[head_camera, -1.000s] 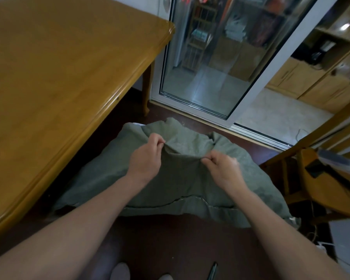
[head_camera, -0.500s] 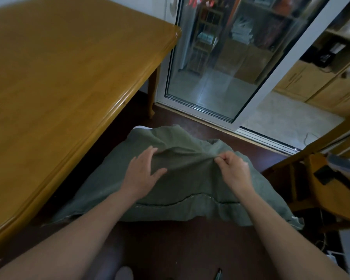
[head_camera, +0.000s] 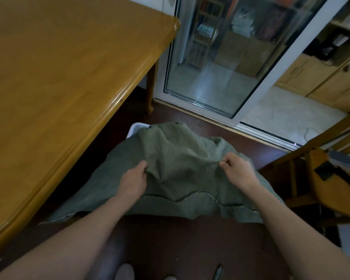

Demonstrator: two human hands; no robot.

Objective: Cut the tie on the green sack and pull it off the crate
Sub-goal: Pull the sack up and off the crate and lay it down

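1. A slender dark tool (head_camera: 217,272) lies on the floor (head_camera: 170,239) behind both wrists; its type cannot be told.
2. The left hand (head_camera: 132,179) is clamped on a fold of the green sack (head_camera: 180,156). The right hand (head_camera: 237,170) pinches the cloth. The 2 grips sit apart, likely to draw the sack toward the person.
3. The stitched seam (head_camera: 190,196) runs crosswise at the wrists.
4. The sack drapes the crate (head_camera: 134,128), whose white corner shows beyond the left fingertips. The open end points toward the glass door (head_camera: 210,67), so the long axis is judged to run from person to door. No tie is visible.
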